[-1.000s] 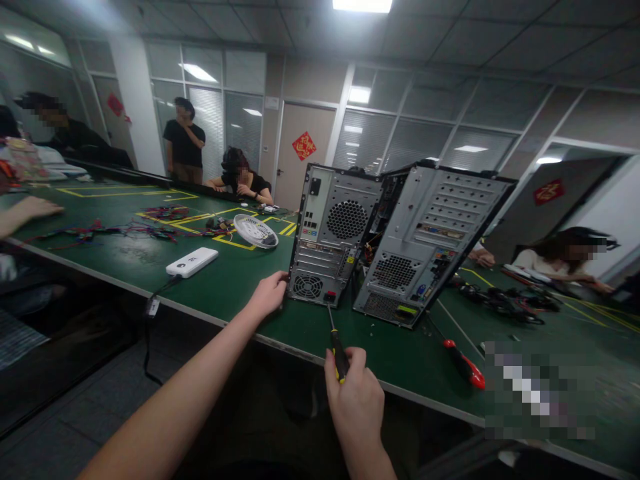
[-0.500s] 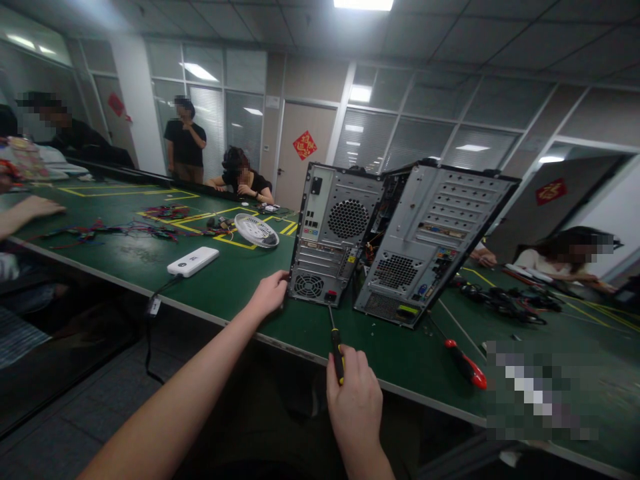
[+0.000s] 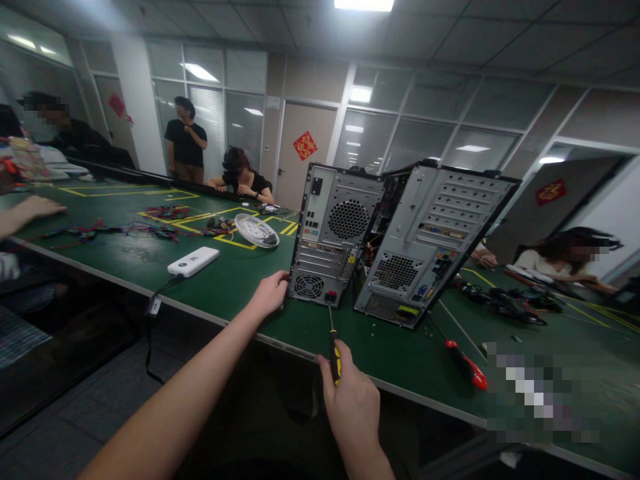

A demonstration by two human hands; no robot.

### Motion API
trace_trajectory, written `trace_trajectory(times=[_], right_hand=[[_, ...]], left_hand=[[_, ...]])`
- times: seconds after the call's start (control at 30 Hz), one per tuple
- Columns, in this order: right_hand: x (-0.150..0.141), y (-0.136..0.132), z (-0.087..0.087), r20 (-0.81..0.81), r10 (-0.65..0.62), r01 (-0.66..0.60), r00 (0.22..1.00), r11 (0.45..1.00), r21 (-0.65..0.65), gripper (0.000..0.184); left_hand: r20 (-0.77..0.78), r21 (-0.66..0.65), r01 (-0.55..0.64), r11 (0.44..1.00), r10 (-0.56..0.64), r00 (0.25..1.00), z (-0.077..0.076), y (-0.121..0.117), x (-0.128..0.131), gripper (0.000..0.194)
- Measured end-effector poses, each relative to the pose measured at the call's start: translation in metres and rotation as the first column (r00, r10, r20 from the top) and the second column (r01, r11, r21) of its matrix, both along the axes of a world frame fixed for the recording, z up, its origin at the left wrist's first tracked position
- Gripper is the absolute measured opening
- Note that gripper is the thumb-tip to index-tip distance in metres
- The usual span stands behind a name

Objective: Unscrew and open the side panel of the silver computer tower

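My right hand (image 3: 353,393) is closed around the black-and-yellow handle of a screwdriver (image 3: 335,343), with its thumb standing off to the left of the handle. The shaft points up to the lower edge of the left computer case (image 3: 325,247), beside the red-marked power socket; the tip's exact contact is too small to make out. Against that case's lower left side rests my left hand (image 3: 271,292), its fingers curled at the edge and partly hidden by it. A second computer case (image 3: 425,247) stands tilted right beside the first.
A red-and-black screwdriver (image 3: 466,365) lies to the right on the green table (image 3: 240,280). Dark cables (image 3: 505,300) are heaped beyond it. Left are a white power bank (image 3: 194,261), a clear plastic tray (image 3: 256,230) and thin wires (image 3: 110,232). Several people sit or stand around.
My right hand has shifted its grip on the screwdriver handle, turning slightly, and the thumb has moved left. My left hand and both cases stay where they were.
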State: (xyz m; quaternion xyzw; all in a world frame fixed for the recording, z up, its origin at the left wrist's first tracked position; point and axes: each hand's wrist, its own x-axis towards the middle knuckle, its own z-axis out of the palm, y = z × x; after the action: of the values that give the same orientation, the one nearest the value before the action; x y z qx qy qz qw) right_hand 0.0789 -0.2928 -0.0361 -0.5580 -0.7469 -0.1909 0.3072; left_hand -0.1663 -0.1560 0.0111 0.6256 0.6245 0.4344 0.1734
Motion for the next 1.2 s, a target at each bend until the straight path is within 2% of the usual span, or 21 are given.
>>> trace_trajectory(times=[0.2,0.5,0.7,0.97,1.2], right_hand=[[-0.0012,0.0001,0.0044,-0.017,-0.003,0.003,1.000,1.000,0.013,0.051],[-0.0016,0.0000,0.0051,-0.042,0.022,-0.017,0.999,0.993,0.120,0.036],[-0.0025,0.0008,0.0032,-0.099,0.007,0.007,0.995,0.991,0.137,0.038],[-0.0038,0.0000,0.0000,-0.222,0.155,-0.126,0.963,0.982,0.142,0.032],[-0.0032,-0.0039,0.0009,-0.071,0.090,-0.081,0.993,0.989,0.126,0.033]], left_hand=[[0.015,0.004,-0.008,1.000,0.008,1.000,0.0003,-0.0014,0.0006,0.044],[0.018,0.002,0.003,1.000,-0.003,1.000,-0.0020,0.0004,-0.0010,0.043],[0.016,0.007,0.005,1.000,-0.005,1.000,-0.0013,-0.0008,-0.0007,0.043],[0.028,0.022,-0.022,1.000,0.021,0.999,-0.0008,-0.0003,0.0014,0.043],[0.025,0.004,-0.009,1.000,0.009,1.000,-0.0010,0.0000,0.0001,0.045]])
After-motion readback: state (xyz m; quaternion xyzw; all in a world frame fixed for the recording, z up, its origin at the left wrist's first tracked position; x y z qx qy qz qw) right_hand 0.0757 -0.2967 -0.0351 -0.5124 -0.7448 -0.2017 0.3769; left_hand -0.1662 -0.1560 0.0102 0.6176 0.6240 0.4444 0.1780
